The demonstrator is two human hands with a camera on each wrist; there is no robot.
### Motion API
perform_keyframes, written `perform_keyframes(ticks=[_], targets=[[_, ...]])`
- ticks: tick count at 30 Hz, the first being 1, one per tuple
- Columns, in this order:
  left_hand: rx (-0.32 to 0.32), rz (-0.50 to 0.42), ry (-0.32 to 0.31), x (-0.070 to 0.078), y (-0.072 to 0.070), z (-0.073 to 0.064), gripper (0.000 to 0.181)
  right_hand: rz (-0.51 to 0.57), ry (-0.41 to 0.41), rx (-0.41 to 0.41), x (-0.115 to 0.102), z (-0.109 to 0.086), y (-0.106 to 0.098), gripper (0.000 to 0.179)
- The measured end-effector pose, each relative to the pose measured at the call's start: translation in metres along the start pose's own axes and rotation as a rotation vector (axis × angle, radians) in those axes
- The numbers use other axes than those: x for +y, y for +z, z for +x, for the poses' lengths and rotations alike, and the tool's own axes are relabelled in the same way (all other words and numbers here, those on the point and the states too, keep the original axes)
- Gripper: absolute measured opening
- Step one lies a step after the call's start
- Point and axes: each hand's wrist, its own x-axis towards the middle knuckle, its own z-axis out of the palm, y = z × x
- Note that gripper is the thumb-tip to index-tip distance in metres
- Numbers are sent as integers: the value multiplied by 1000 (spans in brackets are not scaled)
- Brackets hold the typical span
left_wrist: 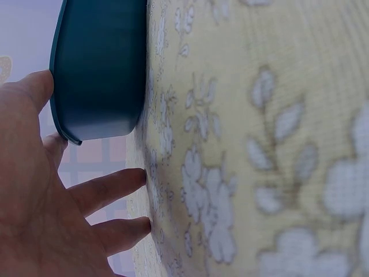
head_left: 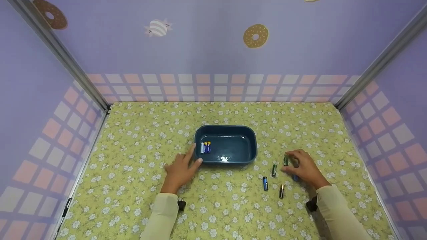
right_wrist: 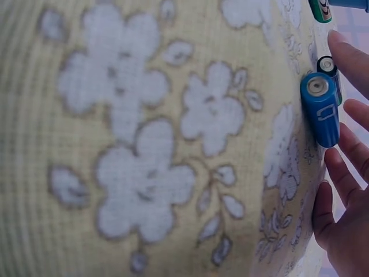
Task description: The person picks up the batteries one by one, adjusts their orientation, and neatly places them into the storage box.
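A dark teal rectangular basin (head_left: 226, 162) holds three batteries (head_left: 205, 147) side by side at its left end, one pale and two purple with yellow tops. My left hand (head_left: 181, 169) rests with thumb and index finger at the basin's left rim, its other fingers spread towards the cloth. On the right, thumb and index finger of my right hand (head_left: 304, 169) straddle a green battery (head_left: 285, 161), apart from each other. A blue battery (right_wrist: 322, 112) lies close to the fingers of that hand, partly hidden under it in the head view.
Left of the right hand lie another green battery (head_left: 274, 170), a blue battery (head_left: 265, 183) and a black-and-copper battery (head_left: 282, 191). A yellow-green flowered cloth (head_left: 140, 180) covers the table. Purple panels (head_left: 213, 50) with grey corner posts enclose the back and sides.
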Motion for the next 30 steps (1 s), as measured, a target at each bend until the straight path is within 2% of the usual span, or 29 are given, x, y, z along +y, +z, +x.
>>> perform_keyframes(ticks=[15, 30], targets=[[-7, 7, -17, 2, 0, 0, 81, -22, -12, 9, 4, 0, 3, 59], [-11, 12, -7, -2, 2, 2, 80, -27, 12, 9, 2, 0, 3, 60]])
